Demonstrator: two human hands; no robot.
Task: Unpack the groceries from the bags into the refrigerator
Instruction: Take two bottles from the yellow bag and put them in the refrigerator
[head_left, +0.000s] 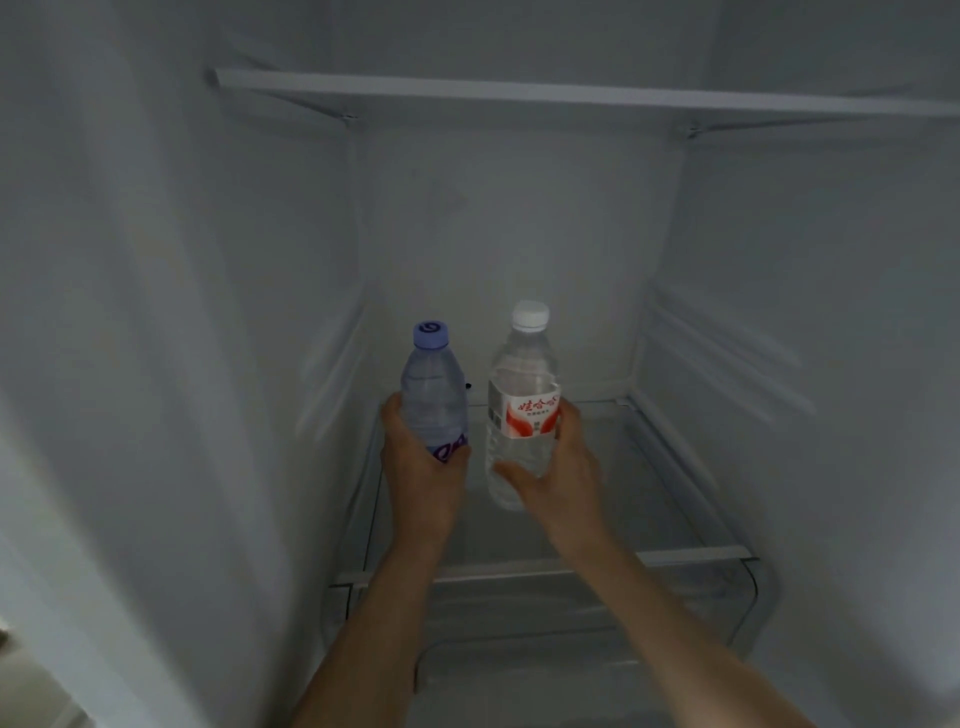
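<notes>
Bottles fill both of your hands, and both arms reach deep into the refrigerator (519, 208). Take the glass shelf (691, 557) as your landmark: its pale front rail runs across under your forearms, and both bottles sit over its rear half, upright and close to the back wall.

Your left hand (423, 467) is wrapped around the lower body of the blue-capped bottle (434, 395), thumb on the near side, fingers curled behind. This bottle has a bluish tint and purple lettering that your palm partly covers. It stands over the left rear of the shelf.

Your right hand (556, 467) clasps the white-capped bottle (522, 395) from its right side, thumb across the clear lower body and fingers reaching up beside the red and white label. This bottle is just to the right of the blue-capped one, near it but with a gap between them.

Whether either base already rests on the glass cannot be told, since your hands hide one base and the other blurs into the shelf.

Above the glass shelf, well apart from it, a white upper shelf (519, 91) spans the compartment. Below the front rail lies a clear drawer (571, 613).
</notes>
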